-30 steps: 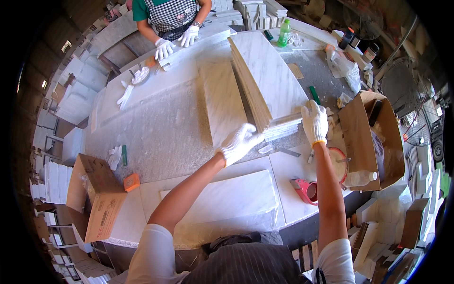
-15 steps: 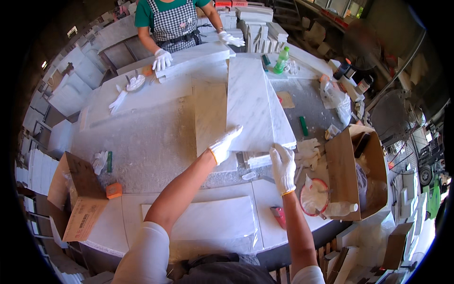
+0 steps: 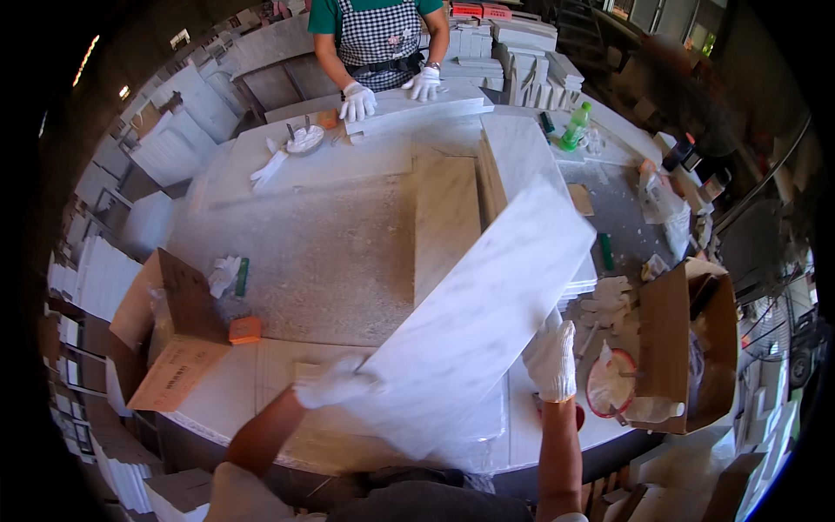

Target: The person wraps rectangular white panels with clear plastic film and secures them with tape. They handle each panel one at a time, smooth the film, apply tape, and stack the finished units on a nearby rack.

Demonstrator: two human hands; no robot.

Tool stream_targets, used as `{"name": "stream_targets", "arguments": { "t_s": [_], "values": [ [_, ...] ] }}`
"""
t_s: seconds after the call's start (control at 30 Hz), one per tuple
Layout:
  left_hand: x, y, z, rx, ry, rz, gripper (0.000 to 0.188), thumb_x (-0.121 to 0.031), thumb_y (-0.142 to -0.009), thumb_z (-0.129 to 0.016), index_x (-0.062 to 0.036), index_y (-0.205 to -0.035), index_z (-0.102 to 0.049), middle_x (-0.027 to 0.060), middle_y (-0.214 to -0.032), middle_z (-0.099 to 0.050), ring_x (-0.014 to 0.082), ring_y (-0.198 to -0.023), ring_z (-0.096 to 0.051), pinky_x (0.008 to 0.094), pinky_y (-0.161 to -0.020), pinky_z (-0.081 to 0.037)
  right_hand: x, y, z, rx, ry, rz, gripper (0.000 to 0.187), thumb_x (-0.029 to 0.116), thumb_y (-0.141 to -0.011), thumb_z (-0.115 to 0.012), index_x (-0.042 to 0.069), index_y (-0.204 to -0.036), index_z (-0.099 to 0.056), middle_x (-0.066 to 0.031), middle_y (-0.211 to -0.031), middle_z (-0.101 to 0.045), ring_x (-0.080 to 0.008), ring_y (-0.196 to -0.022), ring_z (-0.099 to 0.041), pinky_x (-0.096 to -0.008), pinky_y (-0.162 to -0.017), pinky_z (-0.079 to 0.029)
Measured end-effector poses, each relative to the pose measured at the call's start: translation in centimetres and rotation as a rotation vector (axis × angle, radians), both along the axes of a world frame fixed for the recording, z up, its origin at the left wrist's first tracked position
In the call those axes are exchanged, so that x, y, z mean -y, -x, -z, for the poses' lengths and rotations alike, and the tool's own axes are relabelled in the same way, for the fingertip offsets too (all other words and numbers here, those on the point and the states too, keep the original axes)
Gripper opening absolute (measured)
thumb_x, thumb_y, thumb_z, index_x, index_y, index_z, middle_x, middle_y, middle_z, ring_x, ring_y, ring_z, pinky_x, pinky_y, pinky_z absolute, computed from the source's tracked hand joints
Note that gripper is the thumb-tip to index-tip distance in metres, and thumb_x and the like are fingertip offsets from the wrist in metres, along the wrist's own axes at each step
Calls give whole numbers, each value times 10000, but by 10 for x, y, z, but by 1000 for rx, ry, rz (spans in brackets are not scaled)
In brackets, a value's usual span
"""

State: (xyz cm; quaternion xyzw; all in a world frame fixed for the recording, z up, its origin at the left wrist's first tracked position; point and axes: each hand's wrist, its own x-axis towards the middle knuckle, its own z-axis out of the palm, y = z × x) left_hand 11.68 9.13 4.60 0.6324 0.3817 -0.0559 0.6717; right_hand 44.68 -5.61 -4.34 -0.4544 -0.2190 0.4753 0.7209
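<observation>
A long white marble slab with grey veins lies tilted diagonally across the middle, raised over the worktable. My left hand, in a white knit glove and blurred by motion, grips its near-left edge. On the slab's right edge is my gloved right hand, closed on it with the fingers partly hidden. Behind it rests a stack of similar slabs, its layered edges showing below at the right. A narrow beige-grey slab lies flat to the left of the stack. Plastic film shows under the held slab's near end.
Across the table a co-worker in white gloves rests both hands on another slab. Open cardboard boxes stand at left and right. A red-rimmed bowl of white paste sits by my right forearm. A green bottle stands far right.
The top slab has come off the stack, swung diagonally and moved toward me. My left hand moved nearer and left with it. The co-worker's hands now both rest on the far slab.
</observation>
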Motion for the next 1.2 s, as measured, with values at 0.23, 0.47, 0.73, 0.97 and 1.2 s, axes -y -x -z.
{"name": "stream_targets", "arguments": {
  "t_s": [0.23,0.47,0.73,0.97,1.2],
  "values": [
    [1,163,44,-73,161,-202,422,-322,-942,-625,23,-1182,-659,99,-1080,-698,176,-1055,-623,320,-931,-480,96,74,93,-121,191,-93,489,72,-812,-675,20,-1290,-585,-159,-1255,-643,-304,-1137,-631,-387,-934,-532],
    [52,225,121,290,369,-1006,443,-370,-1047,-431,-16,-1257,-594,62,-1167,-662,171,-1007,-642,342,-937,-493,164,181,82,-582,501,-196,523,256,-904,-680,-22,-1321,-532,-131,-1162,-626,-242,-897,-589,-348,-755,-508],
    [46,210,171,137,-24,-844,184,-119,-953,-594,-45,-1106,-663,-29,-1005,-660,70,-983,-602,233,-869,-484,141,197,116,-731,329,-146,427,215,-936,-647,-4,-1285,-534,-106,-1262,-581,-247,-1175,-535,-422,-1033,-433],
    [28,190,197,-308,-857,-616,324,-186,-925,-612,-55,-1222,-614,105,-1126,-608,235,-1010,-613,352,-902,-492,124,192,130,-627,334,-204,436,322,-991,-574,28,-1307,-521,-134,-1307,-572,-253,-1200,-542,-409,-1012,-458],
    [30,184,201,-450,-985,-531,472,-316,-963,-561,-126,-1394,-524,212,-1311,-523,388,-1153,-560,463,-984,-450,128,148,95,-83,830,-629,355,336,-1016,-523,26,-1129,-652,-133,-913,-709,-225,-763,-688,-355,-672,-558]
  ]
}}
